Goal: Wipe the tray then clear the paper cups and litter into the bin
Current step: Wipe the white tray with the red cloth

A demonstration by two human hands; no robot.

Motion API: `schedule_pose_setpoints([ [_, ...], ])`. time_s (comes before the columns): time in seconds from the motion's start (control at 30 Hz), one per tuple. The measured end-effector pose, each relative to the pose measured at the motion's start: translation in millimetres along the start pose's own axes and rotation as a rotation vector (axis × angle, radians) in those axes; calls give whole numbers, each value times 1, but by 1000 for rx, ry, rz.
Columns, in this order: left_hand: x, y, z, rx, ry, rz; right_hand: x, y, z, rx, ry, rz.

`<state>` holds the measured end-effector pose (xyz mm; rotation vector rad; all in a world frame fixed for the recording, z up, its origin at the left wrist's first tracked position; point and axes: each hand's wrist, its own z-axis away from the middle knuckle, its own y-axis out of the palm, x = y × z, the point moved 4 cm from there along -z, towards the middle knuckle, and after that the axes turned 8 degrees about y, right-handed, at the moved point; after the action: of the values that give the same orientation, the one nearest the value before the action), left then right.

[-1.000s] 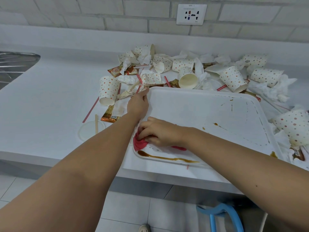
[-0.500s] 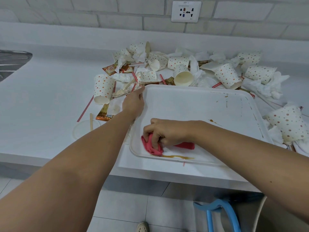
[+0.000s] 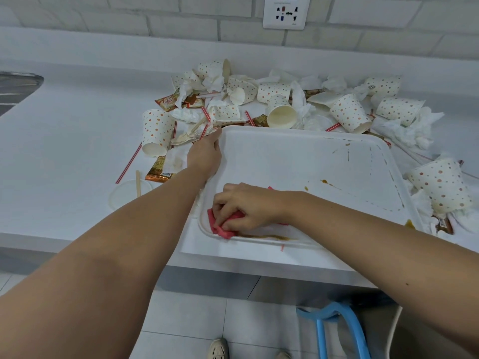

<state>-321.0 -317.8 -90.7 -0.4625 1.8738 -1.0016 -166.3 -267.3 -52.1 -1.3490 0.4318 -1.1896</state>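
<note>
Gripping red cloth [image 3: 220, 229] inside brown-streaked tray [image 3: 285, 164], right hand [image 3: 246, 206]; left hand [image 3: 204, 156] clasping tray's far-left rim.

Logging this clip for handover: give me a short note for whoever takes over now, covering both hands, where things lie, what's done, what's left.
Left hand grips the tray at its far-left rim.
Right hand grips a red cloth in the tray's near-left corner.
A brown streak runs along the near rim; brown spots mark the middle.
Paper cups, tissues and straws lie on the counter behind and beside the tray. No bin in view.
Done: nothing completed. Left: finish wiping, then bin cups and litter.
</note>
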Motion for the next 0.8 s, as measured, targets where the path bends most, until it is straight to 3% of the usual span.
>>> schedule_pose_setpoints([
  [0.37,0,-1,4,-1,-46,-31,-28,-10,36,158,134,-43],
  [0.67,-4,-2,7,-25,-78,-57,-19,-7,33,21,163,-75],
  [0.8,-6,-4,6,5,-64,-75,-25,-7,50,82,170,-33],
])
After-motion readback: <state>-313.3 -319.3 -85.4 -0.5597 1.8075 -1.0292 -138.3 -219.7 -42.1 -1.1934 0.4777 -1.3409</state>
